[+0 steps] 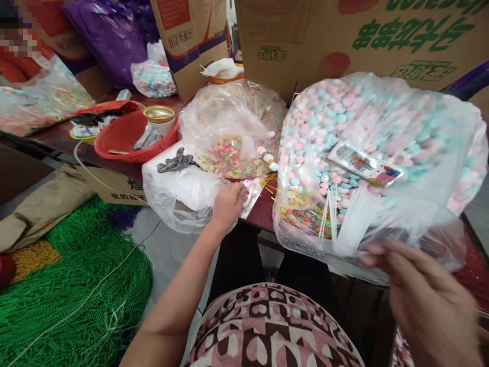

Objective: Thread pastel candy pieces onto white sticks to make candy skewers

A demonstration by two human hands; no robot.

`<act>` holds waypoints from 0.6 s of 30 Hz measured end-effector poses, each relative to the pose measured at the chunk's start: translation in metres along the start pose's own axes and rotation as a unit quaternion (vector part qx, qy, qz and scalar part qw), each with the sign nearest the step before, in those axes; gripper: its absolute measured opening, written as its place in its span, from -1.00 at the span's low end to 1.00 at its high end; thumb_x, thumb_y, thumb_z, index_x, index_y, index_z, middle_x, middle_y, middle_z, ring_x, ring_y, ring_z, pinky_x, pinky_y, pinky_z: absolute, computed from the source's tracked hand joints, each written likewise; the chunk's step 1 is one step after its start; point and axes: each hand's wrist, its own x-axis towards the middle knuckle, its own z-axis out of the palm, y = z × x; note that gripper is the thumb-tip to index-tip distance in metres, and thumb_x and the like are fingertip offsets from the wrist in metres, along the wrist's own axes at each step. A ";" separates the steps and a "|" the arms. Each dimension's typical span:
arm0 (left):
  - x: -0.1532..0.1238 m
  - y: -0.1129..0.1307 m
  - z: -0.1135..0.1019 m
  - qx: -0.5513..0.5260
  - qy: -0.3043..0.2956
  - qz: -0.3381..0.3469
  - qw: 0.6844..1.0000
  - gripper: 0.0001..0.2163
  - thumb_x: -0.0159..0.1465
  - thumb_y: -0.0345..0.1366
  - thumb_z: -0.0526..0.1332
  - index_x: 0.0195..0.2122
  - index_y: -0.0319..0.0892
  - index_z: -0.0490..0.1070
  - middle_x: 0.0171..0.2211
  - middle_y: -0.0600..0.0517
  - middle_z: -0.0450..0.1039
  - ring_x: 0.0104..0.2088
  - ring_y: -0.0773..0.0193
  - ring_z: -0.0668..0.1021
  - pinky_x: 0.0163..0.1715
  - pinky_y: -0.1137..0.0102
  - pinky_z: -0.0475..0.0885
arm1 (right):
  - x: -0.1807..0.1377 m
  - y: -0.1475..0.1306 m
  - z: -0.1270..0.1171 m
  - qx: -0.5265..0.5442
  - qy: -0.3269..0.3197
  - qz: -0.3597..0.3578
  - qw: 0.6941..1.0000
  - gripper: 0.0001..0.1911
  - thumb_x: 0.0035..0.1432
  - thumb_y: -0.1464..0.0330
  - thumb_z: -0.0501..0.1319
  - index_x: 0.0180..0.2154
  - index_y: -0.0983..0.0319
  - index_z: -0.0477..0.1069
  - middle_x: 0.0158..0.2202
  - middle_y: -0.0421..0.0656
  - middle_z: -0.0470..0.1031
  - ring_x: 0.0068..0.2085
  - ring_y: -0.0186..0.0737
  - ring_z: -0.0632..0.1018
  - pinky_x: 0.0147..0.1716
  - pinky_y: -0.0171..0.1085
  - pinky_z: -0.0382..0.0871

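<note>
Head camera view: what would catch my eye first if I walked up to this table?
Probably the big clear bag of pink and blue candies filling the right side, with white sticks inside near its front. Left of it, the left hand touches a small packet below a bag of multicoloured rings. A red basket sits further left, and green netting lies on the floor.

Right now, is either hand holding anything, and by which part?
Left hand grips a small clear packet at its left edge. Right hand is motion-blurred near the big candy bag; cannot tell whether it holds anything.
</note>
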 end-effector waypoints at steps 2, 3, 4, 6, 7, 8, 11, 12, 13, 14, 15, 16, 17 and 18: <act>-0.012 0.014 -0.005 -0.053 0.000 0.072 0.996 -0.76 0.39 -0.25 0.01 -0.20 -0.18 0.45 -0.29 -0.05 0.50 -0.23 0.21 0.49 -0.17 0.35 0.33 | 0.013 -0.005 0.052 0.010 -0.179 0.054 0.982 -0.72 -0.04 0.08 0.40 -0.29 0.07 0.64 -0.27 0.05 0.63 -0.34 -0.01 0.61 -0.31 0.04 0.48; -0.018 0.021 -0.007 -0.065 -0.010 0.103 0.992 -0.77 0.39 -0.25 0.01 -0.19 -0.17 0.45 -0.30 -0.04 0.49 -0.24 0.22 0.48 -0.18 0.36 0.33 | 0.018 -0.007 0.073 0.009 -0.253 0.075 0.965 -0.62 -0.02 0.02 0.36 -0.24 0.10 0.63 -0.23 0.05 0.63 -0.30 0.01 0.62 -0.32 0.01 0.48; -0.023 0.028 -0.009 -0.074 -0.019 0.130 0.989 -0.77 0.38 -0.26 0.02 -0.19 -0.16 0.46 -0.33 -0.03 0.47 -0.27 0.23 0.47 -0.20 0.37 0.33 | 0.023 -0.007 0.090 0.008 -0.287 0.078 0.955 -0.56 0.01 -0.03 0.32 -0.20 0.14 0.62 -0.21 0.03 0.64 -0.26 0.01 0.62 -0.32 -0.04 0.48; -0.031 0.040 -0.011 -0.101 -0.042 0.171 0.979 -0.77 0.38 -0.31 0.02 -0.17 -0.13 0.48 -0.35 -0.02 0.44 -0.29 0.26 0.46 -0.23 0.39 0.33 | 0.029 -0.006 0.114 -0.017 -0.347 0.088 0.934 -0.53 0.01 -0.04 0.30 -0.26 0.20 0.61 -0.28 -0.01 0.64 -0.30 -0.06 0.60 -0.35 -0.13 0.45; -0.034 0.045 -0.012 -0.125 -0.053 0.179 0.974 -0.77 0.37 -0.32 0.03 -0.15 -0.12 0.49 -0.34 -0.02 0.43 -0.29 0.27 0.46 -0.23 0.40 0.33 | 0.031 -0.004 0.122 -0.036 -0.377 0.092 0.921 -0.55 -0.01 -0.03 0.32 -0.35 0.23 0.60 -0.38 -0.04 0.62 -0.36 -0.11 0.58 -0.39 -0.17 0.43; -0.035 0.049 -0.012 -0.157 -0.062 0.172 0.971 -0.77 0.37 -0.32 0.04 -0.11 -0.12 0.49 -0.32 -0.02 0.43 -0.28 0.28 0.46 -0.22 0.40 0.34 | 0.033 -0.002 0.127 -0.039 -0.377 0.090 0.921 -0.58 -0.05 -0.01 0.36 -0.44 0.23 0.58 -0.46 -0.09 0.58 -0.43 -0.17 0.53 -0.44 -0.22 0.40; -0.037 0.057 -0.013 -0.282 -0.094 0.051 0.954 -0.73 0.31 -0.23 0.15 0.00 -0.12 0.45 -0.32 0.01 0.44 -0.30 0.29 0.46 -0.23 0.40 0.35 | 0.034 0.005 0.132 0.012 -0.345 0.093 0.934 -0.67 -0.10 0.08 0.42 -0.48 0.21 0.53 -0.52 -0.19 0.51 -0.48 -0.27 0.47 -0.43 -0.25 0.38; -0.036 0.058 -0.013 -0.334 -0.115 -0.007 0.936 -0.71 0.28 -0.19 0.19 -0.01 -0.13 0.45 -0.33 0.03 0.45 -0.32 0.30 0.46 -0.25 0.41 0.36 | 0.033 0.008 0.132 0.029 -0.331 0.092 0.939 -0.70 -0.10 0.11 0.42 -0.46 0.21 0.53 -0.50 -0.20 0.51 -0.47 -0.28 0.47 -0.40 -0.25 0.39; -0.036 0.059 -0.013 -0.387 -0.143 -0.063 0.909 -0.71 0.25 -0.15 0.22 -0.06 -0.15 0.47 -0.36 0.05 0.45 -0.34 0.31 0.46 -0.27 0.41 0.36 | 0.033 0.011 0.131 0.037 -0.320 0.086 0.943 -0.71 -0.09 0.12 0.42 -0.46 0.20 0.53 -0.49 -0.21 0.51 -0.46 -0.28 0.47 -0.39 -0.25 0.39; -0.036 0.059 -0.014 -0.438 -0.173 -0.111 0.875 -0.72 0.22 -0.11 0.24 -0.14 -0.16 0.49 -0.38 0.06 0.46 -0.37 0.32 0.45 -0.29 0.42 0.35 | 0.033 0.013 0.129 0.037 -0.308 0.076 0.948 -0.72 -0.09 0.13 0.42 -0.46 0.20 0.51 -0.49 -0.22 0.50 -0.46 -0.28 0.46 -0.39 -0.25 0.38; -0.036 0.060 -0.014 -0.480 -0.197 -0.149 0.842 -0.73 0.19 -0.08 0.25 -0.24 -0.18 0.49 -0.41 0.06 0.46 -0.40 0.34 0.44 -0.31 0.43 0.35 | 0.032 0.016 0.128 0.030 -0.295 0.060 0.953 -0.72 -0.09 0.13 0.42 -0.48 0.20 0.50 -0.51 -0.22 0.49 -0.47 -0.29 0.44 -0.41 -0.26 0.36; -0.036 0.060 -0.014 -0.511 -0.211 -0.176 0.815 -0.73 0.17 -0.06 0.26 -0.33 -0.19 0.47 -0.44 0.07 0.45 -0.43 0.35 0.43 -0.34 0.44 0.33 | 0.031 0.019 0.126 0.017 -0.283 0.041 0.958 -0.72 -0.07 0.13 0.41 -0.49 0.20 0.48 -0.53 -0.23 0.47 -0.49 -0.30 0.42 -0.43 -0.27 0.34; -0.037 0.060 -0.014 -0.527 -0.213 -0.192 0.800 -0.71 0.16 -0.04 0.26 -0.39 -0.19 0.45 -0.48 0.09 0.42 -0.46 0.37 0.40 -0.37 0.45 0.31 | 0.029 0.022 0.124 0.003 -0.272 0.022 0.962 -0.71 -0.05 0.13 0.40 -0.50 0.20 0.46 -0.54 -0.24 0.45 -0.50 -0.31 0.40 -0.44 -0.29 0.31; -0.037 0.061 -0.014 -0.531 -0.209 -0.198 0.797 -0.70 0.15 -0.02 0.26 -0.43 -0.19 0.42 -0.52 0.11 0.39 -0.49 0.39 0.37 -0.40 0.46 0.28 | 0.028 0.025 0.123 -0.008 -0.263 0.006 0.965 -0.71 -0.03 0.13 0.38 -0.50 0.20 0.45 -0.55 -0.25 0.43 -0.51 -0.32 0.38 -0.46 -0.30 0.28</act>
